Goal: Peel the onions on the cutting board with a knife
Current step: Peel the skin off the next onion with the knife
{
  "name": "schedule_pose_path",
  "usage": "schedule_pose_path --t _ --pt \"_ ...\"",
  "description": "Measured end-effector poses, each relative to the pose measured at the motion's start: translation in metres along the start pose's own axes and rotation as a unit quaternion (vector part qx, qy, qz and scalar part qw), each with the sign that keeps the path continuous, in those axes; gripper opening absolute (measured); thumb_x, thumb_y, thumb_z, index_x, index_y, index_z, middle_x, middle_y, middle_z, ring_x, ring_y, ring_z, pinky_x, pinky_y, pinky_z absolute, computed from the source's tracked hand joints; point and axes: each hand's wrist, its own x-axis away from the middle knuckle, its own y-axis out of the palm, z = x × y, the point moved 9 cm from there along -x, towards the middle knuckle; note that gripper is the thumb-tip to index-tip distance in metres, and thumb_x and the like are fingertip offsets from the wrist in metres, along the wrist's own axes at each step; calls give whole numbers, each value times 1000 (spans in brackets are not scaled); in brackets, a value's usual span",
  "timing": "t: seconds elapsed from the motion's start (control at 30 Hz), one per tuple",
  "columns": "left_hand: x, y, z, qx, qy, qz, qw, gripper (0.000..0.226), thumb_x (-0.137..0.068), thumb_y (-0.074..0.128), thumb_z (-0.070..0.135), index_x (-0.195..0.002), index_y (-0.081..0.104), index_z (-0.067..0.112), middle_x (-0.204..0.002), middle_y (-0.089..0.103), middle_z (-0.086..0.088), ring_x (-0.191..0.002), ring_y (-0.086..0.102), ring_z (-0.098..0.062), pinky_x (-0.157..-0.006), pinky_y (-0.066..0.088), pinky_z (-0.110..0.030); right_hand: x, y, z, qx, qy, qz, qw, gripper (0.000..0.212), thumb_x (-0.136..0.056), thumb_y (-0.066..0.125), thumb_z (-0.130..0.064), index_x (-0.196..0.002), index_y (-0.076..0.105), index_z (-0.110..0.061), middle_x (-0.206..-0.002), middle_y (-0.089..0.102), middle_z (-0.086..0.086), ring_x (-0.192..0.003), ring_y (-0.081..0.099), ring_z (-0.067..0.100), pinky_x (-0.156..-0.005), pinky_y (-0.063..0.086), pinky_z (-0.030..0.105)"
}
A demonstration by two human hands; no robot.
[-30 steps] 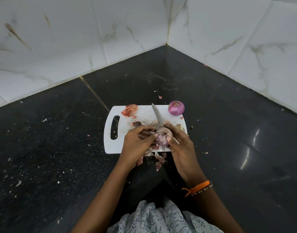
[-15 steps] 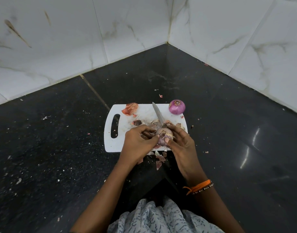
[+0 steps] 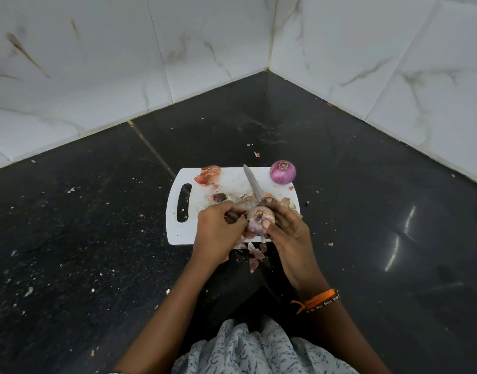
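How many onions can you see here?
2: one purple onion sits at the cutting board's far right corner; one half-peeled onion is held between both hands. None seems hidden.

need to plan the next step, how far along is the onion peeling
Done: one peeled onion sits at the cutting board's far right corner, with loose skins scattered about. In hand: the left hand pulls skin from a second onion, which the right hand holds along with the knife. Left: finishing it; no other onions show.
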Motion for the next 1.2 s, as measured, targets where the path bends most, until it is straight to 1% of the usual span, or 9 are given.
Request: schedule_pose_path --t 0.13,0.3,0.43,0.57,0.7,0.83,0.9,1.1,1.2 --pt "3 3 -6 88 -30 -12 996 18 -90 56 1 -91 69 13 -87 71 -7 -69 71 -13 -59 57 -25 -1 -3 -3 -26 -8 6 1000 35 -88 56 5 -122 58 -1 -120 65 16 -113 61 31 -98 46 48" --pt "6 6 5 91 -7 -16 996 12 -77 74 3 -85 68 9 -72 68 7 -58 65 2 -48 45 -6 0 -4 -2 -39 -4 6 999 37 -88 55 6 -124 56 0 -123 62 18 -115 60 34 -97 48 48" --pt "6 8 6 95 1 -1 995 6 -80 69 -2 -81 66 3 -72 65 2 -57 64 3 -47 45 -7 -1 -2 -4 -43 -5 6 999 35 -88 55 6 -122 57 -1 -122 63 18 -114 60 33 -95 50 45" --pt "3 10 -3 112 -21 -5 993 6 -87 61 0 -84 65 3 -81 68 -8 -60 68 -8 -51 53 -17 -1 -1 -6 -70 -12 -2 998 31 -86 57 4 -115 62 -6 -120 65 16 -113 61 31 -91 53 39" --pt "1 14 -20 142 -69 -16 987 5 -90 58 3 -87 62 2 -88 68 -18 -71 71 -27 -63 60 -39 -1 0 -7 -154 -3 -21 988 31 -78 61 -4 -109 65 -7 -111 69 10 -105 65 24 -79 55 28" --pt "-2 4 -25 9 -41 24 999 9 -87 60 4 -86 65 11 -86 69 -2 -78 68 -18 -68 56 -28 -3 -3 -5 -217 13 -21 976 33 -79 59 -3 -112 61 -4 -109 70 11 -104 66 23 -79 56 29" --pt "-3 2 -24 -7 -37 26 999 18 -84 60 -2 -87 65 15 -85 67 2 -79 65 -13 -67 54 -22 -3 -2 -6 -229 12 -28 973 32 -80 57 -2 -112 61 -3 -108 71 10 -103 67 22 -78 56 28" --pt "0 0 -8 1 11 40 999 21 -77 57 -8 -62 64 5 -66 61 3 -56 56 4 -49 40 -6 -2 -1 -7 -229 11 -30 973 32 -80 56 -1 -111 61 -3 -109 70 10 -104 66 23 -79 56 29" --pt "0 2 -12 18 -14 30 999 45 -84 47 4 -42 43 21 -42 44 12 -41 41 -2 -46 33 -18 -1 1 -7 -212 17 -34 977 33 -79 57 -2 -111 62 -4 -111 69 11 -106 65 25 -82 57 31"
